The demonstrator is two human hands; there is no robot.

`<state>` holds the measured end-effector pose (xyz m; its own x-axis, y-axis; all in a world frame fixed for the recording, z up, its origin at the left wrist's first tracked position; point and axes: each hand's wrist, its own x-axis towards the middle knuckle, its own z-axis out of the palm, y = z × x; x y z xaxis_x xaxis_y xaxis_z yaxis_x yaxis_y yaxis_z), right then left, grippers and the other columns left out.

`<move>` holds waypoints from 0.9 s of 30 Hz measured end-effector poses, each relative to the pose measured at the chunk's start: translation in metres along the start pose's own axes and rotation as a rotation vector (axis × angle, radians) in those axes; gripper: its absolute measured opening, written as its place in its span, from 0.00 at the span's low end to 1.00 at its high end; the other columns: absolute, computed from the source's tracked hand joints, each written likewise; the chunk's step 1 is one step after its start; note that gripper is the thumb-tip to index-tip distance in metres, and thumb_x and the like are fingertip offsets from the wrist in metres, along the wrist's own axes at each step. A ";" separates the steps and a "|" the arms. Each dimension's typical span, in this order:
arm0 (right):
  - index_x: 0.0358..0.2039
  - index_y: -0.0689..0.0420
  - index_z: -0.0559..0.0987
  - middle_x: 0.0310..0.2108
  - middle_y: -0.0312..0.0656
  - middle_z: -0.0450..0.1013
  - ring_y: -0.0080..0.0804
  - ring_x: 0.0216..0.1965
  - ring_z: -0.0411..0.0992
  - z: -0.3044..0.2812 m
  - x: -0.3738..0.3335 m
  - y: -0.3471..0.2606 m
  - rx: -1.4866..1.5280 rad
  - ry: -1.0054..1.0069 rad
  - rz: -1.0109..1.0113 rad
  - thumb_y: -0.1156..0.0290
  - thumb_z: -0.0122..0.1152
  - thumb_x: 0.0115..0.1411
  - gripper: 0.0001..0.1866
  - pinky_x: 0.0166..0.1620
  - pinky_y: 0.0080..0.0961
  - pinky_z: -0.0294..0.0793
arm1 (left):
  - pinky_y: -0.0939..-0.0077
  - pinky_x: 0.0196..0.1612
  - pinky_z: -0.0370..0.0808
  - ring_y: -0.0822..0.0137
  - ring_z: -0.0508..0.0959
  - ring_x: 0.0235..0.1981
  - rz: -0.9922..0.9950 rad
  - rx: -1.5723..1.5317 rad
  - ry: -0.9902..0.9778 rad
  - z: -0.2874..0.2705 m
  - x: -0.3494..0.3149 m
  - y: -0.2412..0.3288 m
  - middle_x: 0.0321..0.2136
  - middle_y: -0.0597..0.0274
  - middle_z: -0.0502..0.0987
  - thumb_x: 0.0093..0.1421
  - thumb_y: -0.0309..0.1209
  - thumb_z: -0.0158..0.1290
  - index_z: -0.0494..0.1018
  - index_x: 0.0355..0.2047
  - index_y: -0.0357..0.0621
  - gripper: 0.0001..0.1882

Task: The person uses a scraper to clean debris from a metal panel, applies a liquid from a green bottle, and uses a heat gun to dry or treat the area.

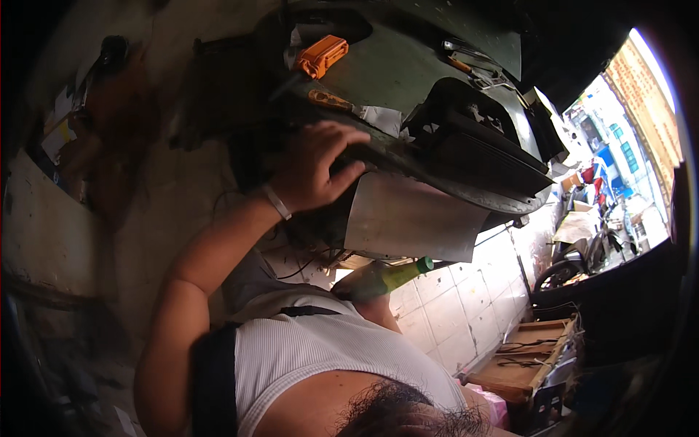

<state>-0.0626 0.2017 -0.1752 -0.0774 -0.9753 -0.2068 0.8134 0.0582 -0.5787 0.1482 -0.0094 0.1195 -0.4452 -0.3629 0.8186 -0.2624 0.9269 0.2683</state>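
Note:
My left hand, with a light band round its wrist, is raised near the front edge of the dark table. Its fingers are partly bent, the thumb stands apart, and nothing shows in it. Whether it touches the edge I cannot tell. Low by my waist, my right hand is closed round a green bottle. That bottle is tilted, its green cap toward the right; most of the hand's fingers are hidden. Beyond my left hand lie an orange tool case and an orange-handled tool.
A black slatted housing sits at the table's right front, above a hanging pale sheet. Pliers-like tools lie farther back. A wooden frame with cables is on the tiled floor. A motorbike stands at the bright doorway.

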 end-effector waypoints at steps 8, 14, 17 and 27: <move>0.44 0.51 0.72 0.38 0.43 0.72 0.37 0.38 0.72 0.006 -0.012 0.007 0.129 0.172 -0.120 0.61 0.57 0.62 0.12 0.44 0.34 0.75 | 0.66 0.56 0.61 0.63 0.75 0.49 -0.099 0.412 -0.440 -0.023 0.068 -0.053 0.43 0.63 0.79 0.60 0.32 0.54 0.74 0.50 0.50 0.17; 0.43 0.58 0.71 0.36 0.45 0.72 0.43 0.38 0.72 -0.013 -0.010 0.012 0.381 0.236 0.096 0.63 0.61 0.58 0.16 0.47 0.40 0.74 | 0.61 0.51 0.68 0.55 0.77 0.45 -0.056 0.361 -0.307 -0.018 0.109 -0.050 0.40 0.60 0.79 0.63 0.33 0.52 0.76 0.45 0.48 0.11; 0.41 0.57 0.71 0.35 0.48 0.72 0.45 0.38 0.72 -0.008 -0.007 0.009 0.420 0.262 0.129 0.62 0.62 0.57 0.16 0.47 0.42 0.73 | 0.57 0.48 0.73 0.49 0.78 0.45 -0.099 0.351 -0.237 0.000 0.154 -0.062 0.42 0.54 0.80 0.62 0.35 0.53 0.77 0.46 0.47 0.13; 0.46 0.59 0.69 0.36 0.46 0.70 0.41 0.39 0.71 0.017 -0.009 -0.004 0.442 0.202 0.071 0.69 0.58 0.59 0.16 0.48 0.38 0.71 | 0.60 0.62 0.67 0.48 0.71 0.60 -0.404 0.378 -0.133 0.107 0.281 -0.162 0.57 0.46 0.72 0.55 0.52 0.59 0.66 0.62 0.42 0.40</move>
<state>-0.0556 0.2067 -0.1574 -0.0875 -0.9087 -0.4083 0.9843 -0.0157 -0.1761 -0.0256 -0.2711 0.2516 -0.3435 -0.7132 0.6110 -0.7114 0.6223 0.3265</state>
